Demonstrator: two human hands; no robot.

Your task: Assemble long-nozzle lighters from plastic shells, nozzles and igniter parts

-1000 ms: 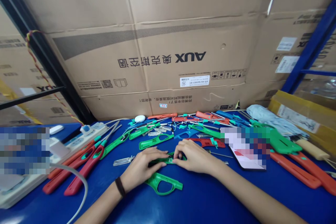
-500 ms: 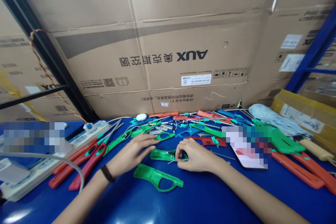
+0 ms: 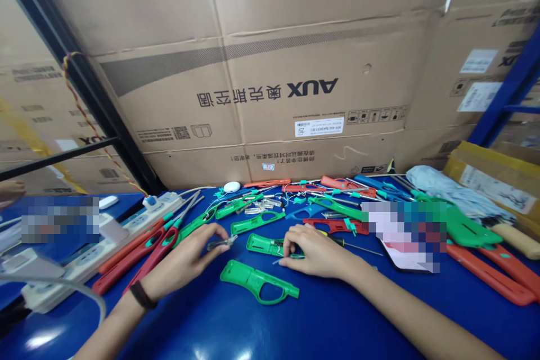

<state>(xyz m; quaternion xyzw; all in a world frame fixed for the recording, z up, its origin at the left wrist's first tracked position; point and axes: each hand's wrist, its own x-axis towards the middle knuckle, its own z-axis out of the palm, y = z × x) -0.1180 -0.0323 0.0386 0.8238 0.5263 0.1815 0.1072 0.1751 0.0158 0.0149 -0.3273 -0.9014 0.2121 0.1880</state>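
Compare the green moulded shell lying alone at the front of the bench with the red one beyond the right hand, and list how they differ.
The green shell is bright green; the red shell is red. The green shell lies apart on the blue bench, in front of the hands, while the red shell sits further back among other parts, beyond the right hand. The red shell carries a teal clip; the green shell shows none. Both are moulded plastic, lying flat.

**Bright, even light; wide-angle bend at your frame edges.**
Your blue workbench (image 3: pixel 169 332) throws white glare along its near edge, which suggests overhead light. Shadows stay soft and faint under your right hand (image 3: pixel 316 253). The cardboard cartons (image 3: pixel 295 95) look crisp, with legible print. The black rack upright (image 3: pixel 71 73) and blue rack post (image 3: pixel 512 81) lean with lens distortion, and the corners go soft. A pixelated patch (image 3: pixel 61 219) and another pixelated patch (image 3: pixel 403 236) hide detail.
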